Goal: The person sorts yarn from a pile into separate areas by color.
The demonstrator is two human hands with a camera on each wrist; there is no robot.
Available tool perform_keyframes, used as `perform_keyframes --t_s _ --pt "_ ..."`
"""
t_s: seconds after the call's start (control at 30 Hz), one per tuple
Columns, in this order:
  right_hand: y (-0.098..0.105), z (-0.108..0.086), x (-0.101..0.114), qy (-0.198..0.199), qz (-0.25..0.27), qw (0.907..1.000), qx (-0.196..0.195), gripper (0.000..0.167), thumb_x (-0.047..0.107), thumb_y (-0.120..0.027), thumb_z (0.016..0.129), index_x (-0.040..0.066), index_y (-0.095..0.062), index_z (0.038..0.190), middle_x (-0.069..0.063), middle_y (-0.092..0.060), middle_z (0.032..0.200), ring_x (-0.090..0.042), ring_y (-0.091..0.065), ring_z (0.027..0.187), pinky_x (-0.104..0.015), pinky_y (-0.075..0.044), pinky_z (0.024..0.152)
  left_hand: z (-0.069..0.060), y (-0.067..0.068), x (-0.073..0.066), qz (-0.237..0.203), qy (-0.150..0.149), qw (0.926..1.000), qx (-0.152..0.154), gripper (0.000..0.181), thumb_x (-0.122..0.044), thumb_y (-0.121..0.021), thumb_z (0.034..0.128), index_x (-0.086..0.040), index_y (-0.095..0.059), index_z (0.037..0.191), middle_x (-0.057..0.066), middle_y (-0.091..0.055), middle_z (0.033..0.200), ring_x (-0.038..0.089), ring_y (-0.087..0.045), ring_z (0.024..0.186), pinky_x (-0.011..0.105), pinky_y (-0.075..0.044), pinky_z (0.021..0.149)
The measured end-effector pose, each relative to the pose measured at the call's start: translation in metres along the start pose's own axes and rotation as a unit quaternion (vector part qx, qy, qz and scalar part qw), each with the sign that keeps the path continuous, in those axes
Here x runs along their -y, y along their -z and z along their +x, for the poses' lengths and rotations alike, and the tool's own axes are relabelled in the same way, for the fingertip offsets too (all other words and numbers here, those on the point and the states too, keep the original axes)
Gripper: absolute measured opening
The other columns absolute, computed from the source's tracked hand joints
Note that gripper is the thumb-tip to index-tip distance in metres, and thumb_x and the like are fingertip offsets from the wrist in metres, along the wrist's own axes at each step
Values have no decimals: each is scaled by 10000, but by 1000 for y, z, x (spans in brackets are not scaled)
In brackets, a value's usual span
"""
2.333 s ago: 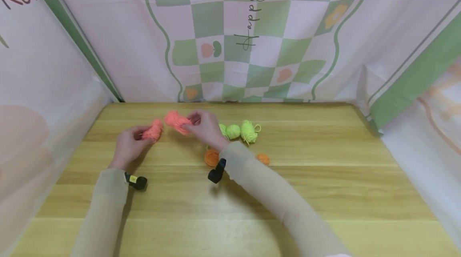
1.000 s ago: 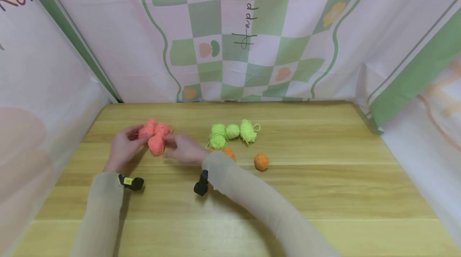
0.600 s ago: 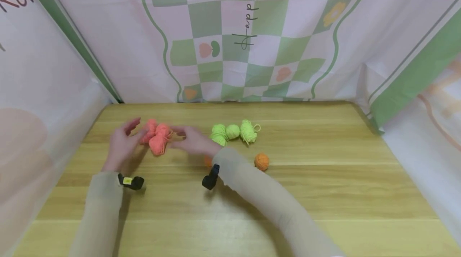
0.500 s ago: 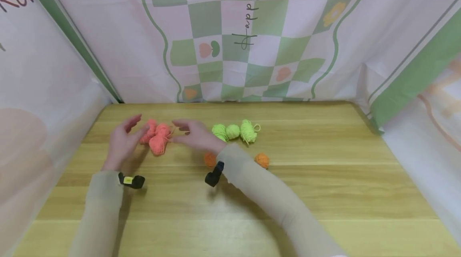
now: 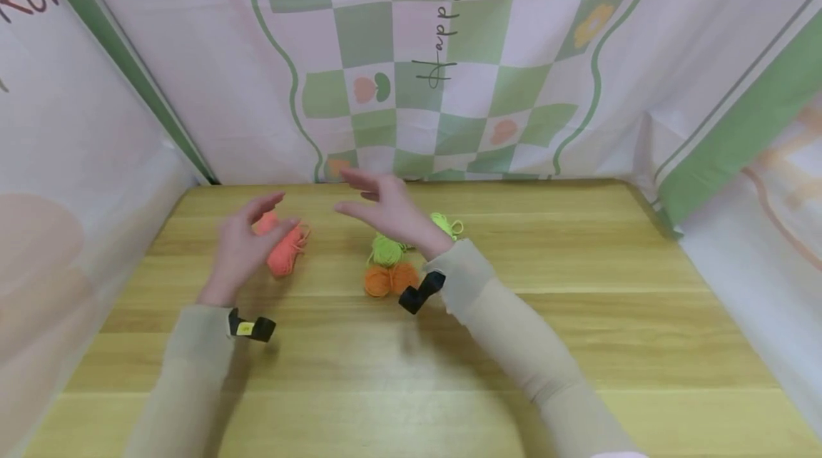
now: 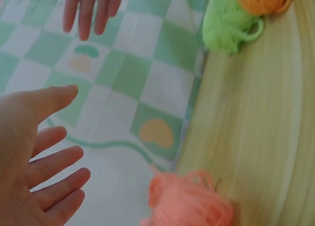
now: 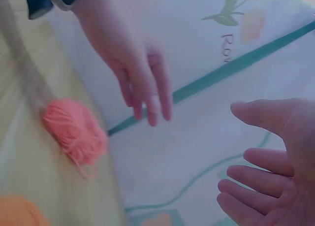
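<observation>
Coral-pink yarn balls [image 5: 282, 255] lie bunched at the left of the wooden table, partly behind my left hand [image 5: 244, 247]. That hand is raised over them with its fingers apart, holding nothing. My right hand [image 5: 394, 212] hovers above the lime-green yarn balls [image 5: 387, 251], fingers spread and touching nothing; it and its wrist hide part of the green row. In the left wrist view the pink yarn [image 6: 189, 201] sits below and apart from the left fingers. The right wrist view has the pink yarn [image 7: 76, 132] on the tabletop, away from both hands.
Just in front of the green yarn lie orange yarn balls [image 5: 383, 280], partly covered by the right wrist camera [image 5: 422, 292]. A printed curtain [image 5: 424, 87] rises along the table's back edge, and more cloth hangs at both sides. Bare wooden table [image 5: 359, 387] spreads toward the front.
The right hand set pink yarn down beside the other pink yarn, let go, and moved up and right. The left hand also let go and lifted slightly.
</observation>
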State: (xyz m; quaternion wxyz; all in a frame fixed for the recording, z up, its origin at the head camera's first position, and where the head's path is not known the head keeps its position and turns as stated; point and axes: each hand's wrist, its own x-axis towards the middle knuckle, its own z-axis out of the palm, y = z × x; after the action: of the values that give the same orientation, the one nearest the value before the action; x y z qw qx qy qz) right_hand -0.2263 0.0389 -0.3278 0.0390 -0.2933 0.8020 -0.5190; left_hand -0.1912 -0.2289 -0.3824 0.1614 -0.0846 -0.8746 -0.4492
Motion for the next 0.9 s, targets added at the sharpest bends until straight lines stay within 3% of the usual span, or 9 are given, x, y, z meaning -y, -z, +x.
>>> perform_keyframes --t_s 0.33,0.7,0.9 --pt "34 -14 0 40 -2 9989 -474 587 291 -757 942 113 -555 1463 -71 -568 1451 -186 -528 1315 -301 -417 1086 -7 -24 -17 62 -562 9972 489 543 -277 -806 904 -93 -630 1384 110 -600 1404 336 -528 1305 559 -415 1072" --pt "65 -34 0 -1 -369 9967 -722 618 363 -752 943 130 -540 1474 -28 -544 1477 -161 -509 1333 -308 -394 1106 -18 -49 -36 -6 -695 9901 1220 606 -370 -806 894 -128 -606 1412 63 -593 1415 279 -518 1317 515 -417 1084" --pt "77 -46 -7 -25 -358 9958 -844 610 340 -765 935 118 -551 1462 -40 -554 1465 -187 -512 1334 -320 -389 1114 -22 -58 -41 84 -847 9872 1349 612 -340 -822 880 -90 -611 1397 80 -606 1398 287 -544 1293 490 -426 1083"
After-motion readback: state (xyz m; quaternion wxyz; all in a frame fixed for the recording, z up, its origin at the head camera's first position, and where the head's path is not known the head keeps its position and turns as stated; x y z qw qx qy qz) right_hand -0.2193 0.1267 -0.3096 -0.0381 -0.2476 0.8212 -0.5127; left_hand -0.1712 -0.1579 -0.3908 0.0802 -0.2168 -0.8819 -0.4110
